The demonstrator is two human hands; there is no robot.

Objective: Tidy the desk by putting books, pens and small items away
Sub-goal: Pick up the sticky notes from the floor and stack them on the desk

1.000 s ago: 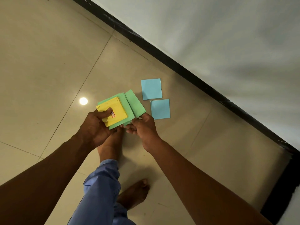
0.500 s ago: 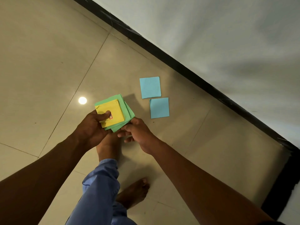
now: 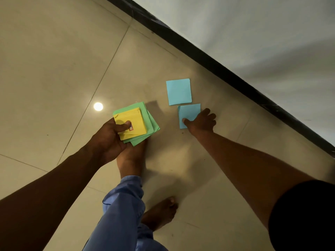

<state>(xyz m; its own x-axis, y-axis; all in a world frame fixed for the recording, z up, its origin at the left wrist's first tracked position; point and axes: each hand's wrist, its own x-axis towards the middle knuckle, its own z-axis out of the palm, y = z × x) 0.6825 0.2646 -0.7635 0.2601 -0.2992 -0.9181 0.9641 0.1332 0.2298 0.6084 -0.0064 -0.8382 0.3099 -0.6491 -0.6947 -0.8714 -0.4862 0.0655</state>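
My left hand (image 3: pixel 110 136) holds a stack of sticky notes (image 3: pixel 136 122), yellow ones on top of green ones, with the thumb pressed on the yellow top sheet. Two light blue notes lie on the floor to the right. My right hand (image 3: pixel 201 121) rests on the nearer blue note (image 3: pixel 188 112), thumb on its lower left part and fingers past its right edge. The farther blue note (image 3: pixel 179 91) lies flat just above it, untouched.
The beige tiled floor (image 3: pixel 54 60) meets a black skirting board (image 3: pixel 208 57) and a white wall running diagonally at the upper right. My bare feet (image 3: pixel 159 214) and a blue trouser leg (image 3: pixel 123 211) are below the hands. A ceiling light reflects on the tile (image 3: pixel 98 106).
My right hand has let go of the green and yellow stack and reached right onto the nearer blue note. The left hand keeps the stack, now squared up.
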